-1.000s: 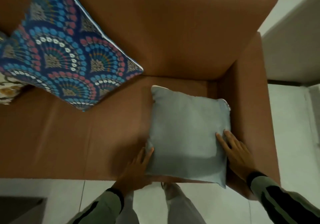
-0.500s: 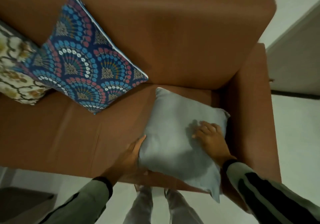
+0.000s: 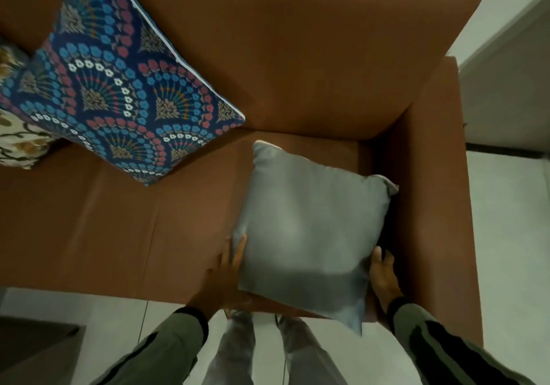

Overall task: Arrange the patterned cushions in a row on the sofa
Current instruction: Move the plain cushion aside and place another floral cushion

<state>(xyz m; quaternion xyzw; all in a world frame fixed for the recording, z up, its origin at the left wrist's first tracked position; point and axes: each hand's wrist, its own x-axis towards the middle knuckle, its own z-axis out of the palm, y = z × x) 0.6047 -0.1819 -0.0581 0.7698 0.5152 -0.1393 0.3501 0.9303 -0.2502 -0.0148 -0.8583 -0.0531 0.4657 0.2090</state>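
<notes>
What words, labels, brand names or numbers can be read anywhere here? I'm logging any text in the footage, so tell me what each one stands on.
None: no readable text in the head view.
The blue fan-patterned cushion and cream cushion bear only patterns.
The plain grey cushion, brown sofa and striped sleeves show no label.

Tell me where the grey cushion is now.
Head view, right of centre: the grey cushion lies on the sofa seat beside its right armrest, between both hands.

No readable text, labels, brands or numbers anywhere.
</notes>
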